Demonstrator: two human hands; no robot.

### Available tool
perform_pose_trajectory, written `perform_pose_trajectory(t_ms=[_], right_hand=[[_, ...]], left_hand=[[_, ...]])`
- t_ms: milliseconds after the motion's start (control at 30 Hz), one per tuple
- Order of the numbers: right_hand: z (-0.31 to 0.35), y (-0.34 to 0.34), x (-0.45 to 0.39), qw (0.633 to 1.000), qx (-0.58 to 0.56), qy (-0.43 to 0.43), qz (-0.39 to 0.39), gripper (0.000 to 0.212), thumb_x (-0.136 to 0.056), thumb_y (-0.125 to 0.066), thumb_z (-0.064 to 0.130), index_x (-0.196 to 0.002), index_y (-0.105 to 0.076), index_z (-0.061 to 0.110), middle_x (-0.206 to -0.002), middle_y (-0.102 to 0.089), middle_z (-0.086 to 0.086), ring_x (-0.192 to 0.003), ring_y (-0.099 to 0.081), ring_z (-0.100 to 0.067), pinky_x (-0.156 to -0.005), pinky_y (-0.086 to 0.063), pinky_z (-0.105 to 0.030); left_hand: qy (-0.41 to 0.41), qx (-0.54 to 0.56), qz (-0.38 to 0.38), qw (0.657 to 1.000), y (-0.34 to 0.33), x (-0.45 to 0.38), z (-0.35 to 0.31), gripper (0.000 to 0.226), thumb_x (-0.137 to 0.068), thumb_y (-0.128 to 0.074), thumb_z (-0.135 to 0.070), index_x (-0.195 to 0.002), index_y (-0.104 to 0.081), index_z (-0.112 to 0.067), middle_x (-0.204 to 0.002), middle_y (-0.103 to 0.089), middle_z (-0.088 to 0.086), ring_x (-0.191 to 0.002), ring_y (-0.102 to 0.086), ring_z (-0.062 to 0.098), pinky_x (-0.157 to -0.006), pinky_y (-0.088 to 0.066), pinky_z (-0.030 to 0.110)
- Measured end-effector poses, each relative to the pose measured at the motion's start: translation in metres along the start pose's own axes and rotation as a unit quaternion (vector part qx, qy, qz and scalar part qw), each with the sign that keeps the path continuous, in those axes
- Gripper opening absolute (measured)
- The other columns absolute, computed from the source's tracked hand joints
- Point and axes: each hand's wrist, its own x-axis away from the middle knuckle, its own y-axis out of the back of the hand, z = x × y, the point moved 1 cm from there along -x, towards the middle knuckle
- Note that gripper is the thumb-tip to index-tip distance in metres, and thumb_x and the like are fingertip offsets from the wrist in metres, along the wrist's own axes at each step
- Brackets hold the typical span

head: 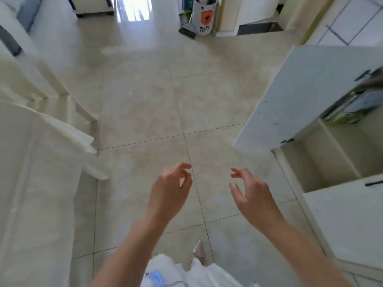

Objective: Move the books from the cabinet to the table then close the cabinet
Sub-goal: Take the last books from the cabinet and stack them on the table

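Note:
A white cabinet (331,158) stands at the right with its door (298,94) swung open toward the room. Inside, on an upper shelf, lie several books (350,106) in a blurred stack with green and dark covers. The shelf below them looks bare. My left hand (170,191) and my right hand (250,193) hover over the tiled floor in the lower middle, both empty with fingers loosely curled and apart. A white cloth-covered table (35,183) fills the left side.
White chairs (41,79) stand at the upper left beside the table. A white bag with an orange print (204,17) and a vacuum head sit on the floor at the far end. A closed cabinet door (350,224) lies at the lower right. Beige tiles stretch between table and cabinet.

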Motion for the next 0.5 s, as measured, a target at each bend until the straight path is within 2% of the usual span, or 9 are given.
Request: perform_pose_trajectory(t_ms=[133, 200, 300, 433, 500], right_hand=[[-0.059, 0.044, 0.005, 0.998, -0.003, -0.055, -0.037, 0.035, -0.094, -0.054, 0.020, -0.129, -0.053, 0.014, -0.117, -0.063, 0.001, -0.107, -0.054, -0.012, -0.086, -0.033, -0.016], [-0.088, 0.063, 0.008, 0.994, -0.008, -0.090, -0.060, 0.035, -0.095, -0.053, 0.020, -0.129, -0.052, 0.014, -0.118, -0.062, 0.001, -0.109, -0.054, -0.014, -0.087, -0.035, -0.019], [-0.132, 0.090, 0.008, 0.985, -0.014, -0.145, -0.097, 0.034, -0.094, -0.054, 0.020, -0.128, -0.053, 0.013, -0.116, -0.064, -0.001, -0.109, -0.056, -0.018, -0.087, -0.038, -0.022], [-0.182, 0.123, -0.005, 0.968, -0.029, -0.204, -0.141, 0.032, -0.094, -0.055, 0.020, -0.125, -0.055, 0.013, -0.116, -0.064, -0.002, -0.112, -0.056, -0.020, -0.087, -0.036, -0.023], [-0.204, 0.141, -0.018, 0.962, -0.032, -0.223, -0.155, 0.032, -0.094, -0.055, 0.020, -0.125, -0.055, 0.014, -0.118, -0.064, -0.001, -0.113, -0.056, -0.020, -0.089, -0.038, -0.024]], left_hand=[[-0.053, 0.009, 0.084, 0.995, -0.060, -0.024, -0.049, 0.020, -0.091, -0.061, -0.018, -0.110, -0.066, -0.022, -0.080, -0.061, -0.015, -0.068, -0.053, -0.003, -0.063, -0.036, 0.009], [-0.071, 0.007, 0.122, 0.990, -0.087, -0.038, -0.072, 0.021, -0.092, -0.060, -0.019, -0.112, -0.066, -0.022, -0.081, -0.061, -0.013, -0.069, -0.053, 0.000, -0.063, -0.037, 0.009], [-0.089, 0.008, 0.162, 0.983, -0.128, -0.063, -0.101, 0.020, -0.091, -0.062, -0.016, -0.109, -0.067, -0.021, -0.080, -0.064, -0.010, -0.072, -0.058, 0.011, -0.068, -0.045, 0.024], [-0.106, 0.023, 0.196, 0.974, -0.176, -0.101, -0.128, 0.019, -0.088, -0.064, -0.013, -0.104, -0.067, -0.022, -0.072, -0.061, -0.015, -0.065, -0.060, 0.012, -0.071, -0.055, 0.037], [-0.115, 0.027, 0.214, 0.970, -0.199, -0.124, -0.146, 0.020, -0.088, -0.063, -0.013, -0.105, -0.066, -0.023, -0.072, -0.060, -0.017, -0.066, -0.060, 0.010, -0.072, -0.056, 0.038]])
